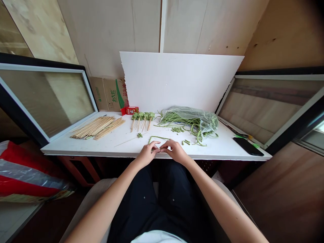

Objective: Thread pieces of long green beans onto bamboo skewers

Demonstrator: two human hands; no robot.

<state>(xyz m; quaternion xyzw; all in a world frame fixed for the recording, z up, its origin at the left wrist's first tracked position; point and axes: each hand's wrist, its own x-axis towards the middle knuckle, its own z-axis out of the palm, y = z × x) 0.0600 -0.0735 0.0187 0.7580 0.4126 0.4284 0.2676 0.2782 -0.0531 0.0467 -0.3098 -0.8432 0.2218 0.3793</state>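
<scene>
At the front edge of the white table, my left hand (146, 154) and my right hand (176, 151) meet with fingertips pinched on a long green bean (160, 137). The bean bends in an arc just behind the fingers, and the part between my fingertips is mostly hidden. Short cut bean pieces (186, 142) lie right of my right hand. A small cluster of bean pieces (139, 135) rests behind my left hand, close to a single thin skewer (126, 141). Farther back, several skewers loaded with bean pieces (143, 116) are lined up.
A pile of bare bamboo skewers (97, 127) covers the table's left side. Long beans spill from a clear plastic bag (209, 120) at back right, near small bean bits (177, 129). A black phone (248, 146) lies right. A red box (132, 110) and a carton (107, 92) stand behind.
</scene>
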